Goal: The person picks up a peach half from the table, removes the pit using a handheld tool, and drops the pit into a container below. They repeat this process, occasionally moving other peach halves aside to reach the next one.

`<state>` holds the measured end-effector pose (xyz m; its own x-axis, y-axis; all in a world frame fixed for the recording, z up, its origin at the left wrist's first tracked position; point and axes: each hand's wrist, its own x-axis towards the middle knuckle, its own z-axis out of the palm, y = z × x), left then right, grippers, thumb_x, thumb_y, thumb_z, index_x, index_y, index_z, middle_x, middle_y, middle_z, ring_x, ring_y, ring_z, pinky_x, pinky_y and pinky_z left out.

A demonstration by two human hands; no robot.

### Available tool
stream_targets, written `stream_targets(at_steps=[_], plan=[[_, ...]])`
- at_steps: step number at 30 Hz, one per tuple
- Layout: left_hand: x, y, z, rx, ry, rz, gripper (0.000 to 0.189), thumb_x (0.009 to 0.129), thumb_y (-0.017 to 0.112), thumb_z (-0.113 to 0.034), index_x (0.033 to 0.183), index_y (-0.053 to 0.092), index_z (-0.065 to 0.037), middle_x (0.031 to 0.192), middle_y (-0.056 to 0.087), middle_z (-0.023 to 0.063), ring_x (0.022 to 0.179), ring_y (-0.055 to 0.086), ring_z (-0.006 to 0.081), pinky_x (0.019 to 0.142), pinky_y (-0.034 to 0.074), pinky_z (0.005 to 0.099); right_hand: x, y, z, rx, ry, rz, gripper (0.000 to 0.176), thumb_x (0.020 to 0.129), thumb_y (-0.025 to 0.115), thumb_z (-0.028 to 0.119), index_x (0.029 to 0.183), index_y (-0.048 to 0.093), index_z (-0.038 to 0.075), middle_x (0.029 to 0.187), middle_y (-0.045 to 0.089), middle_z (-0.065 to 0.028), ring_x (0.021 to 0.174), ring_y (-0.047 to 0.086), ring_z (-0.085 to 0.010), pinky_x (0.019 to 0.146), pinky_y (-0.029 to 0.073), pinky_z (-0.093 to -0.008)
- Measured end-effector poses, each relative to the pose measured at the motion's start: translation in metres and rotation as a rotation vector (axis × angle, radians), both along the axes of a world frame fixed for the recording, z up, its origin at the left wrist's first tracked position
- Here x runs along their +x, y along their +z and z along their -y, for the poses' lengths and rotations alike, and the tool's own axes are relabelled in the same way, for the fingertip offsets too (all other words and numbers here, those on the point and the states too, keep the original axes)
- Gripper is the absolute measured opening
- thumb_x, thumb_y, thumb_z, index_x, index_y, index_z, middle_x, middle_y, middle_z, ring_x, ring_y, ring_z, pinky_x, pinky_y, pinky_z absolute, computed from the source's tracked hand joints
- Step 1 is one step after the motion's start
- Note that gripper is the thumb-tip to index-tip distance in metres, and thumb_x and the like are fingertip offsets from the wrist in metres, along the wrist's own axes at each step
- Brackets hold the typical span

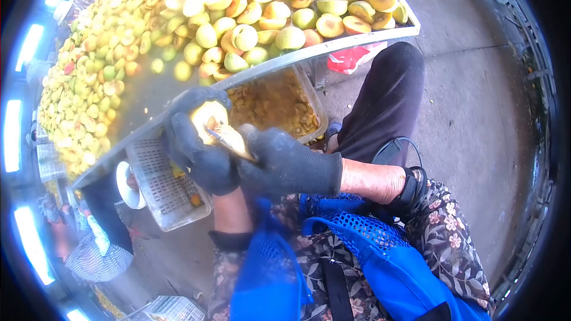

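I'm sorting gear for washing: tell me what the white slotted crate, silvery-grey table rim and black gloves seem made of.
White slotted crate: likely moulded plastic, semi-matt, from its regular openings. Silvery-grey table rim: probably bare metal, from its dull sheen. Black gloves: apparently matt stretch fabric, hugging the wrists; coating unclear.

head-worn view, forward and down, close in

floral sleeves (440, 220) + bright blue mesh (372, 227), kinda busy combo lol

L glove (199, 148) n R glove (291, 163) both dk grey/blk, fabric-looking w/ snug wrist. sleeves = blk base, pink flwrs, grey leaves, blk cuffs (413, 187). blue top layer (392, 273) has a blk strap (336, 285). dk pants (389, 83) too, btw.
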<state>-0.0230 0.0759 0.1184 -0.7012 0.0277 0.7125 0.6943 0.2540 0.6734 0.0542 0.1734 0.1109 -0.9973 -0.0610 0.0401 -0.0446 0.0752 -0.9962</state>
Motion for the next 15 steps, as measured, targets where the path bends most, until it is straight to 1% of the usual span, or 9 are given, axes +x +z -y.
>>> stream_targets(at_steps=[3,5,7,8,9,11,12,14,15], plan=[[0.005,0.008,-0.002,0.236,-0.154,0.309,0.038,0.096,0.039,-0.027,0.099,0.059,0.006,0.081,0.063,0.0163,0.070,0.061,0.0233,0.065,0.049,0.0336,-0.001,-0.006,-0.003,-0.180,0.037,-0.002,0.028,0.083,0.059,0.019,0.098,0.056,-0.004,0.078,0.060,-0.0270,0.073,0.060,-0.0425,0.064,0.047,-0.0458],[0.003,0.011,-0.007,0.119,-0.122,0.232,0.044,0.098,0.034,-0.030,0.099,0.059,0.006,0.082,0.064,0.0168,0.069,0.061,0.0224,0.065,0.050,0.0319,-0.005,-0.012,-0.006,-0.259,0.009,-0.113,0.027,0.084,0.057,0.018,0.098,0.056,-0.004,0.078,0.060,-0.0264,0.073,0.061,-0.0409,0.065,0.047,-0.0452],[0.002,0.013,-0.015,-0.106,0.026,0.046,0.053,0.100,0.026,-0.035,0.099,0.059,0.007,0.081,0.065,0.0172,0.067,0.062,0.0215,0.065,0.051,0.0302,-0.005,-0.012,-0.015,-0.029,-0.001,-0.063,0.027,0.084,0.060,0.020,0.099,0.055,-0.002,0.075,0.060,-0.0162,0.069,0.057,-0.0253,0.062,0.046,-0.0383],[0.004,0.020,-0.018,0.103,-0.061,0.234,0.054,0.100,0.025,-0.035,0.099,0.059,0.007,0.081,0.065,0.0168,0.067,0.062,0.0213,0.065,0.052,0.0299,-0.005,-0.012,-0.017,0.085,-0.006,-0.037,0.028,0.084,0.061,0.021,0.100,0.055,-0.001,0.073,0.060,-0.0110,0.066,0.055,-0.0175,0.061,0.046,-0.0349],[0.006,0.023,-0.020,0.311,-0.150,0.423,0.056,0.101,0.024,-0.036,0.098,0.059,0.007,0.080,0.065,0.0164,0.068,0.062,0.0211,0.065,0.052,0.0297,-0.003,-0.014,-0.014,-0.021,-0.013,-0.082,0.027,0.085,0.061,0.021,0.099,0.054,-0.001,0.073,0.060,-0.0125,0.065,0.055,-0.0185,0.060,0.046,-0.0357],[-0.001,0.017,-0.009,0.372,-0.245,0.518,0.056,0.101,0.023,-0.035,0.098,0.059,0.008,0.079,0.065,0.0160,0.068,0.062,0.0216,0.066,0.053,0.0300,-0.003,-0.017,-0.007,-0.224,-0.020,-0.174,0.026,0.085,0.061,0.020,0.099,0.054,-0.001,0.072,0.059,-0.0154,0.063,0.054,-0.0203,0.059,0.045,-0.0373],[-0.004,0.014,-0.004,0.403,-0.292,0.565,0.057,0.101,0.022,-0.035,0.098,0.059,0.008,0.079,0.065,0.0158,0.068,0.062,0.0218,0.066,0.053,0.0302,-0.003,-0.018,-0.009,-0.063,-0.033,-0.203,0.026,0.085,0.061,0.020,0.099,0.054,-0.001,0.072,0.059,-0.0170,0.062,0.055,-0.0221,0.059,0.045,-0.0375],[-0.006,0.017,-0.002,0.247,-0.234,0.556,0.056,0.101,0.021,-0.035,0.095,0.059,0.007,0.077,0.064,0.0159,0.068,0.062,0.0220,0.066,0.053,0.0301,-0.002,-0.021,-0.011,0.251,-0.059,-0.255,0.026,0.086,0.061,0.019,0.100,0.054,-0.001,0.073,0.059,-0.0201,0.061,0.056,-0.0256,0.058,0.045,-0.0378],[-0.007,0.019,-0.004,0.168,-0.211,0.556,0.057,0.101,0.021,-0.035,0.093,0.059,0.006,0.076,0.064,0.0160,0.068,0.063,0.0220,0.065,0.052,0.0301,-0.002,-0.022,-0.012,0.273,-0.066,-0.281,0.026,0.085,0.061,0.020,0.100,0.054,0.000,0.074,0.059,-0.0208,0.061,0.057,-0.0279,0.058,0.045,-0.0385]])
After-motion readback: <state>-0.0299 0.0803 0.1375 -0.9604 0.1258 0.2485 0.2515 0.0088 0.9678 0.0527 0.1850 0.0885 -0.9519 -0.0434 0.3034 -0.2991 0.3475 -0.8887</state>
